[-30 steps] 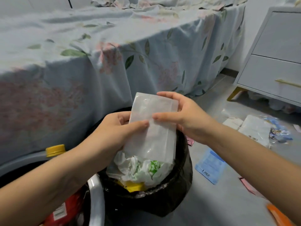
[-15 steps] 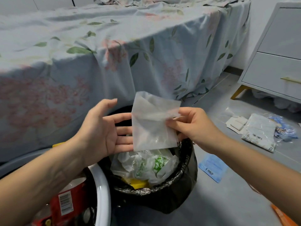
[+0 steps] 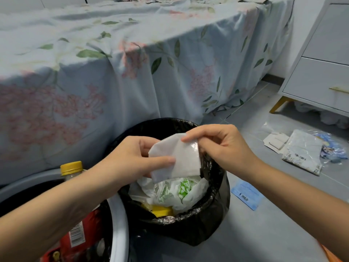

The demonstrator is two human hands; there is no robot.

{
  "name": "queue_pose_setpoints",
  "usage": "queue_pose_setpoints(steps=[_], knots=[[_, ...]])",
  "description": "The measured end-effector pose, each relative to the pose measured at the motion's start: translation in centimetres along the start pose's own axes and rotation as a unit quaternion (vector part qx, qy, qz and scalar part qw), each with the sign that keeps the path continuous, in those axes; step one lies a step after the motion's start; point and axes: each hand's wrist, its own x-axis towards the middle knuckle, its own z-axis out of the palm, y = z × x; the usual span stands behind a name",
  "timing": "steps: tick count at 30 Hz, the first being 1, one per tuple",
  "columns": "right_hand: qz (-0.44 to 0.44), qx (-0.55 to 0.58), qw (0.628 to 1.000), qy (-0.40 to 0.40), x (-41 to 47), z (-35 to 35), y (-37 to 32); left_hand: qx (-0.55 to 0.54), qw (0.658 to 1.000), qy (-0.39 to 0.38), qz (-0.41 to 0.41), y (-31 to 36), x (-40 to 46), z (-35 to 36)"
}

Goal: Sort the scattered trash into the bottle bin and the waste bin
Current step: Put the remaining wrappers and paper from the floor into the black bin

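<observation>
White plastic pouch (image 3: 176,157): held folded just above the open waste bin, between both hands.
Left hand (image 3: 132,157): thumb and fingers pinch the pouch's lower left side.
Right hand (image 3: 219,146): fingertips pinch its top right corner.
Waste bin (image 3: 213,214): black-lined, holding crumpled white-and-green plastic (image 3: 177,191) and something yellow.
Bottle bin (image 3: 118,224): white-rimmed, touching the waste bin's left side, with a yellow-capped bottle (image 3: 71,168) inside.
Floor (image 3: 264,233): blue packet (image 3: 246,194) and other wrappers (image 3: 302,152) lie to the right.
Bed (image 3: 113,63): floral sheet behind the bins.

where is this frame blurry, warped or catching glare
Head view: wide-angle bending curves the bed edge and nightstand; glare patch on the white wrapper near the right hand; floor litter slightly soft; lighting even and dim.
</observation>
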Motion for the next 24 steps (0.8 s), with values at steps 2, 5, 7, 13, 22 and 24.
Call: queue_pose_setpoints(steps=[2,5,7,13,22,24], knots=[[0.105,0.133,0.984,-0.050,0.2,0.0,-0.4,0.030,0.998,0.034,0.048,-0.2,0.3,0.0],[0.190,0.108,0.972,-0.080,0.2,0.2,0.2,0.101,0.991,0.040,0.073,-0.9,0.6,-0.3],[0.136,-0.029,0.989,-0.049,0.3,0.4,0.6,0.220,0.973,0.025,0.068,-1.4,0.7,-0.6],[-0.133,-0.411,0.897,-0.095,2.8,0.5,1.9,0.524,0.848,0.008,0.079,-2.1,-0.1,-1.3],[0.126,-0.544,0.648,-0.519,4.0,4.1,6.9,0.589,0.805,-0.059,0.036,-3.2,-0.8,-0.9],[0.185,-0.548,0.589,-0.564,4.1,4.6,7.6,0.594,0.802,-0.056,0.043,-3.3,-0.7,-1.1]])
